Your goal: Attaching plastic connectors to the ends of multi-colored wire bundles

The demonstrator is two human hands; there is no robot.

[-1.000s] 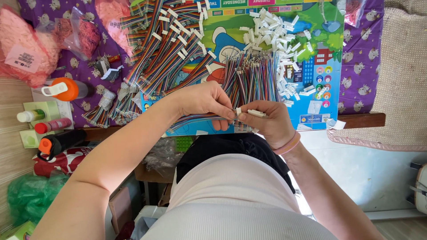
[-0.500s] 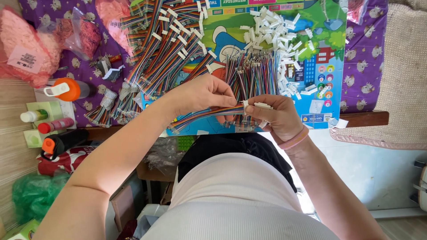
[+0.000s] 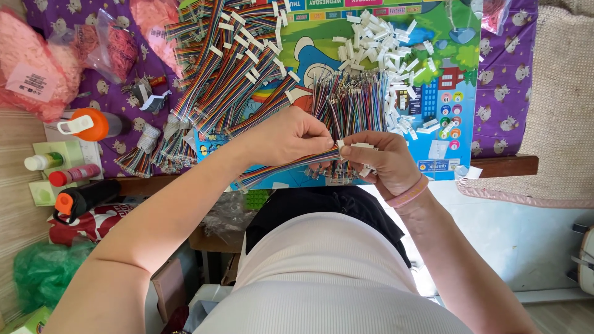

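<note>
My left hand (image 3: 294, 137) pinches the end of a flat rainbow-coloured ribbon cable (image 3: 278, 172) that trails down and left from my fingers. My right hand (image 3: 380, 162) holds a small white plastic connector (image 3: 361, 147) right against that cable end; the two hands touch at the fingertips. Just behind my hands lies a bundle of loose coloured wires with metal tips (image 3: 349, 102). A heap of white connectors (image 3: 387, 46) lies further back on the colourful printed mat (image 3: 445, 80).
Finished rainbow cables with white ends (image 3: 229, 59) are piled at the back left. Pink bagged parts (image 3: 34, 68) and bottles with orange and red caps (image 3: 86, 124) stand at the left. A purple patterned cloth (image 3: 504, 86) covers the table; a woven mat (image 3: 563, 111) lies right.
Both hands stay joined at the cable end with only small finger shifts; the view has moved slightly, nothing was picked up or let go.
</note>
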